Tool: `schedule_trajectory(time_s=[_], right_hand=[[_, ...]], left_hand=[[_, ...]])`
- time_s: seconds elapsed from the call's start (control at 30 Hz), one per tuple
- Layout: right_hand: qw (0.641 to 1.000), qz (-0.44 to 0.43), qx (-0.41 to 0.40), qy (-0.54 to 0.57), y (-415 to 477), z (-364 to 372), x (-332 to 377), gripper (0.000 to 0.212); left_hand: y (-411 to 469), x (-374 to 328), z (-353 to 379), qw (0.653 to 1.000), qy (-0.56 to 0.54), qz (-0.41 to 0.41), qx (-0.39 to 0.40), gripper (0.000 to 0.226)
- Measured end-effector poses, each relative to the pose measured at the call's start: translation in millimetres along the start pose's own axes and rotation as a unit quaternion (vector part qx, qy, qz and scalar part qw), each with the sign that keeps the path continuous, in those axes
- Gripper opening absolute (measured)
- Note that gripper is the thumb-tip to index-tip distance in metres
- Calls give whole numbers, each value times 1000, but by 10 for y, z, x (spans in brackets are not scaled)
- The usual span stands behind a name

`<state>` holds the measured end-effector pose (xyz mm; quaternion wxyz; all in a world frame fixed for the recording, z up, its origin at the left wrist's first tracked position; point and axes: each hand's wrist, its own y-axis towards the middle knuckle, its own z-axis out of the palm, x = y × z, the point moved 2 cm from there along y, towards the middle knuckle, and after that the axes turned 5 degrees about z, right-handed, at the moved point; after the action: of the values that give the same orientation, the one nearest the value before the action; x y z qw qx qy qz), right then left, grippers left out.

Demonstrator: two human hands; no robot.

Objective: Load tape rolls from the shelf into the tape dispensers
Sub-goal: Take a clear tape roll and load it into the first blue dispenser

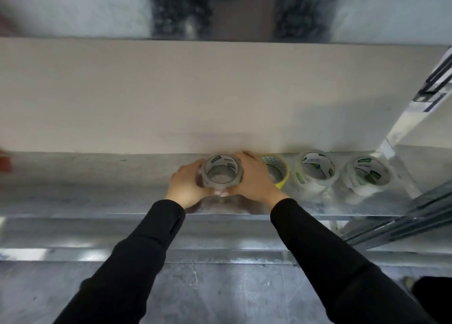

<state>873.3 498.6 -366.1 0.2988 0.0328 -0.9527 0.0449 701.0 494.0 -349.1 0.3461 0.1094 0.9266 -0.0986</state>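
Black sleeves [330, 262] reach to shelf [97, 189]. L hand [186, 184] & R hand [254, 177] curl round clear roll [221, 172], one each side, thumbs nearly meeting in front. Roll is near shelf's front; can't tell if it's lifted. No dispenser in view. R hand's back is right up against yellow roll [277, 170], w/ white rolls [315, 172] next in the row, all by wall [195, 91]. I think a fast pull could bump yellow roll & knock it off the front. Clear roll looks slick too, so a loose hold may drop it on floor [220, 299].
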Motion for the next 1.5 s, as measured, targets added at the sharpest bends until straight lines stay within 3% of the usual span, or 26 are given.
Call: schedule_trajectory(time_s=[0.17,0.33,0.57,0.67,0.8,1.07,1.17,1.33,1.5], right_hand=[[998,-48,-9,47,-32,-193,173,98],[988,-51,-4,143,-120,-550,568,88],[956,-65,74,275,-151,-764,1159,90],[950,-88,101,281,-188,-754,1490,92],[945,-121,142,268,-211,-629,1971,92],[918,-197,211,273,-314,-79,3024,93],[908,-220,236,267,-406,167,3428,91],[899,-241,266,249,-566,516,4075,91],[887,-255,290,255,-720,835,4603,89]], left_hand=[[-124,-43,-138,1000,6,-25,-15,96],[-258,-261,-624,997,-34,-20,-63,89],[-674,-398,-1354,989,11,-25,-148,99],[-929,-370,-1613,985,14,-29,-168,95],[-1298,-233,-1907,979,-62,-25,-193,85],[-2156,367,-2511,957,-75,-68,-270,86],[-2491,656,-2753,952,-49,-112,-279,95],[-2992,1019,-3166,938,32,-129,-321,88],[-3400,1304,-3454,921,85,-174,-337,104]])
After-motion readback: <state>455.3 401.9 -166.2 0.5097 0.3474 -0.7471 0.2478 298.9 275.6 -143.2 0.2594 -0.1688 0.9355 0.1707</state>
